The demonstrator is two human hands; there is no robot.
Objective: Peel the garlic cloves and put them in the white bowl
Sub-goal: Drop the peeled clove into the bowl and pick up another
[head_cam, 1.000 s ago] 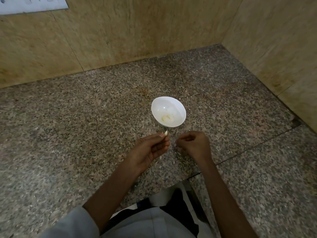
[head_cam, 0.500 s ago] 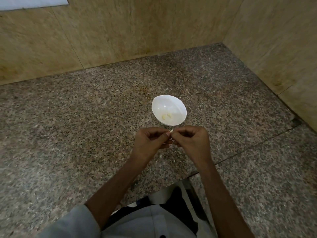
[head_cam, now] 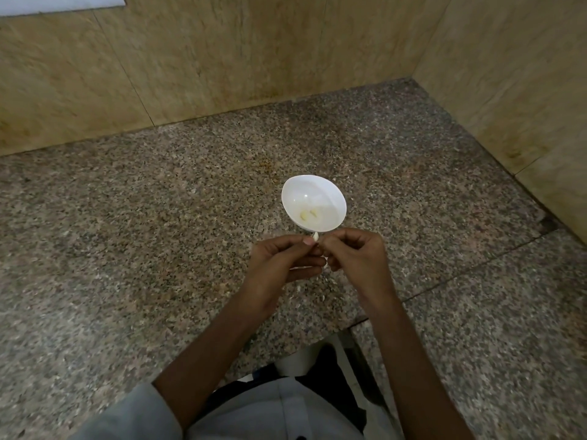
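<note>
Garlic clove [head_cam: 315,236] sits at frame centre, pinched by your left hand [head_cam: 282,262]; your right hand [head_cam: 359,258] nips its skin with curled fingers. Strip the skin gently, gripping firmly. Just above, the white bowl [head_cam: 317,192] holds two peeled cloves [head_cam: 308,214].

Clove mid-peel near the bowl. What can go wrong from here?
1. The garlic clove is pinched between the left hand and right hand, seemingly short of the white bowl. A slip would likely drop it on the granite counter.
2. Skin pulled off this near the rim may fall among the peeled cloves.
</note>
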